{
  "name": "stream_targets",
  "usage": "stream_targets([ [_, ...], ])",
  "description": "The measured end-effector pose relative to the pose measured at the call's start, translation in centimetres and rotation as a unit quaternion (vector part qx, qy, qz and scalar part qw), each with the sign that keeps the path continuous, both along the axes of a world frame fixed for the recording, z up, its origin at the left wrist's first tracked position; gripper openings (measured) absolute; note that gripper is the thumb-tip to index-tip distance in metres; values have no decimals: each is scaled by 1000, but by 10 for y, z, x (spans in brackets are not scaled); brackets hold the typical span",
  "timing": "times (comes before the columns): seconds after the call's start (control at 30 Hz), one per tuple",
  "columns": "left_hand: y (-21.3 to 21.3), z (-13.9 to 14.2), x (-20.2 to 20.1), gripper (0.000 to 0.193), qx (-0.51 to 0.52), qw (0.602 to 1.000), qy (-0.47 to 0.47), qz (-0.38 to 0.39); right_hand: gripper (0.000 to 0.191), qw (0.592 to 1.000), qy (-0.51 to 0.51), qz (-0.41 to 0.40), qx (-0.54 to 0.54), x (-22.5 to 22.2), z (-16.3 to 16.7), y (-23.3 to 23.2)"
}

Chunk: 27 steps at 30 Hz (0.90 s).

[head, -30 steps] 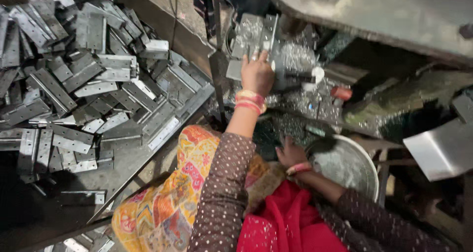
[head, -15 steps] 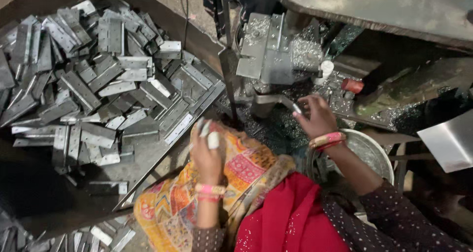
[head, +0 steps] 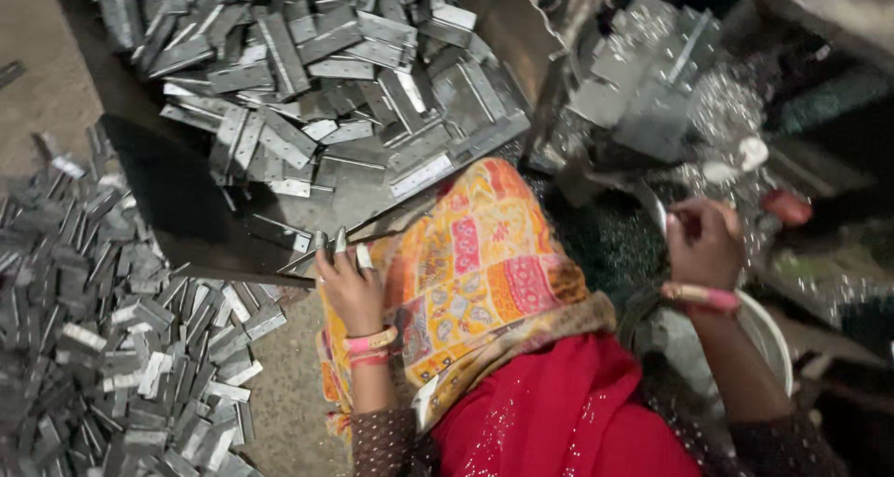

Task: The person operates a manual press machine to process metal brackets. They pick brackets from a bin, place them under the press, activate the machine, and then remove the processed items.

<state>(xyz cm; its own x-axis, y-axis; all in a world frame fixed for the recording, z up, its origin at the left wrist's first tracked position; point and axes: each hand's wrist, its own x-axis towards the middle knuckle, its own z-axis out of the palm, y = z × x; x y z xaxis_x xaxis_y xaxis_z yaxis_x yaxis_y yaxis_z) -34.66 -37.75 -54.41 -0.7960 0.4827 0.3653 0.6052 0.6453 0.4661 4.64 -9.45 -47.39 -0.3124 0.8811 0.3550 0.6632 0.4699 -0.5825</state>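
My left hand (head: 349, 289) rests at the near edge of a dark metal tray (head: 186, 221), its fingers closed on a few small grey hinge plates (head: 337, 242). A heap of similar hinge plates (head: 317, 86) fills the tray beyond it. My right hand (head: 703, 244) is curled by the dark machine (head: 643, 95) at the right, pinching a thin curved metal piece (head: 656, 211); this part of the view is blurred. An orange patterned cloth (head: 466, 253) covers my knee between the two hands.
A second heap of hinge plates (head: 93, 356) lies on the floor at the lower left. A white-rimmed round bowl (head: 778, 342) sits below my right wrist. A red-tipped part (head: 787, 207) and shiny metal shavings (head: 726, 104) lie by the machine.
My left hand came back from the machine, crossed my knee and now sits at the tray's edge. My right hand rose from the bowl to the machine. The view swung left.
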Motion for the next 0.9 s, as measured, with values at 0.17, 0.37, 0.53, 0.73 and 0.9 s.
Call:
stream_targets([
  [0.17, 12, 14, -10, 38, -97, 995, -4, -22, 11, 999, -50, 15, 4, -2, 2, 8],
  [0.37, 76, 20, -2, 58, -103, 986, -23, -126, 12, 998, -24, 15, -53, -8, 6, 12],
  [0.53, 128, 25, 2, 63, -122, 973, -65, -187, 14, 996, -28, -7, -87, -11, 8, 15],
  [0.73, 178, 16, 5, 63, -78, 962, -83, -249, 14, 996, -53, -7, -69, 6, -16, 25],
  [0.9, 169, 8, -11, 54, -104, 960, -89, -243, 11, 996, -74, -45, -35, 36, -57, 32],
])
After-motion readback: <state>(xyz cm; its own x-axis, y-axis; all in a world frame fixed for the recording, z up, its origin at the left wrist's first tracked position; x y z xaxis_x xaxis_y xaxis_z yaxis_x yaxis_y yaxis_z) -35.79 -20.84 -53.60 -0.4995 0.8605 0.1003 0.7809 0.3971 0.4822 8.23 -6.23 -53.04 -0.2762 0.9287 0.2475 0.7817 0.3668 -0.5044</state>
